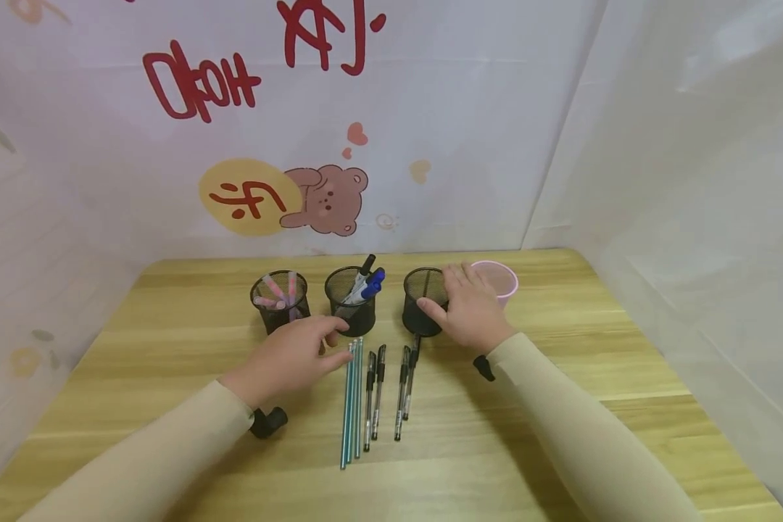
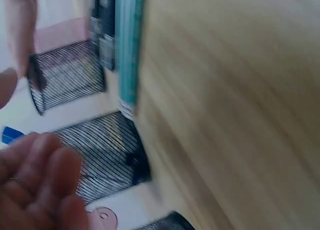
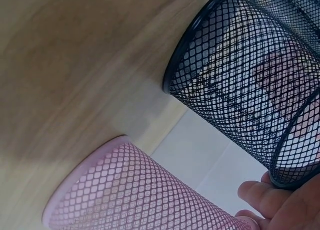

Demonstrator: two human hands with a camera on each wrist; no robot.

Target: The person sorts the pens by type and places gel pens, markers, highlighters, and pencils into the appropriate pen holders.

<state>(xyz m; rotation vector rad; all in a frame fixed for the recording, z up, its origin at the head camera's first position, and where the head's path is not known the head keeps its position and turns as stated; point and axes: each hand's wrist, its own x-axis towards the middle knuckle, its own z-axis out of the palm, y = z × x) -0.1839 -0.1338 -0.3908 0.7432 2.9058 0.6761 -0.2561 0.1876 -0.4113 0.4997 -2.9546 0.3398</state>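
Observation:
My right hand is at the third black mesh pen cup, its thumb over the mouth and fingers along the right rim. In the right wrist view, fingers hold this cup's rim, close beside the pink mesh cup. My left hand hovers with loosely bent fingers, holding nothing, between the second black mesh cup and the green pencils. Black-gripped pens lie right of the pencils, one pen reaching up to the third cup's base.
The first black mesh cup holds pink-patterned sticks. Markers with black and blue caps stand in the second cup. Behind the wooden table hangs a white printed sheet.

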